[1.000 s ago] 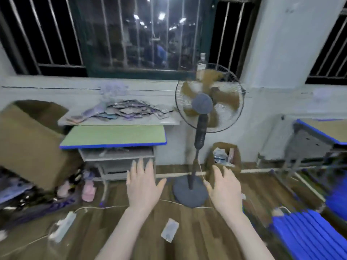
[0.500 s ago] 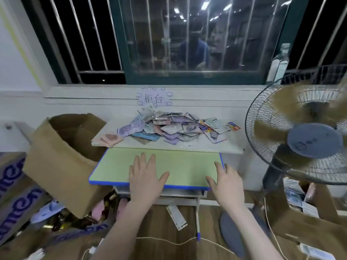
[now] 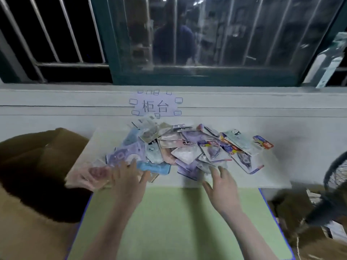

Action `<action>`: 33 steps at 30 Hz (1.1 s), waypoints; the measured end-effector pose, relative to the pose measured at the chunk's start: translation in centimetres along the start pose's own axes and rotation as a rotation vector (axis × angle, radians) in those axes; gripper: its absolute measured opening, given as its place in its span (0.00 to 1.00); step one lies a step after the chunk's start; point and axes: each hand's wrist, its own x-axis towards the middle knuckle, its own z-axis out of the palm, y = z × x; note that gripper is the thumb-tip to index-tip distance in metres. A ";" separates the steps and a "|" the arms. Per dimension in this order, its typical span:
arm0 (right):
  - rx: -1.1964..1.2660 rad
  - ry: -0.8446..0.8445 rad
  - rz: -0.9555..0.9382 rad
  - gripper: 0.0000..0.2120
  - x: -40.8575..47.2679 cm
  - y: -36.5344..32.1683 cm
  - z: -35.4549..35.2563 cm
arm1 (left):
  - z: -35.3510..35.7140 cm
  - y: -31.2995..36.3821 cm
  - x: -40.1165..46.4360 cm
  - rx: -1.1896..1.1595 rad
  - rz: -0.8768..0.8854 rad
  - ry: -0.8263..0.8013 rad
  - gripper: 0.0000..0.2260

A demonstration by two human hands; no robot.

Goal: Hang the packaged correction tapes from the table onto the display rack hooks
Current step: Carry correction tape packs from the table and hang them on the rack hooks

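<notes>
two hands are reaching with fingers spread, gripping nothing: left hand (image 3: 125, 182) is touching the heap of packaged correction tapes (image 3: 187, 149) at its fingertips, right hand (image 3: 222, 182) just below it.

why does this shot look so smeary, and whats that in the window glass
Head view: motion blur softens the pile of packets and both hands, left hand, right hand; wide-angle bends the window bars; the glass reflects indoor lights and figures.
</notes>
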 end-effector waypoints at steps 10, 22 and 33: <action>0.066 -0.084 -0.066 0.18 11.3 -9.9 7.9 | 6.7 -10.3 10.8 0.177 -0.329 0.022 0.31; 0.131 -0.297 -0.374 0.25 17.7 -17.7 13.6 | 7.2 -13.0 14.2 -0.035 -0.397 0.049 0.25; -0.048 -0.429 -0.476 0.39 18.8 -20.4 14.0 | 5.5 -12.7 14.4 -0.167 -0.739 0.008 0.43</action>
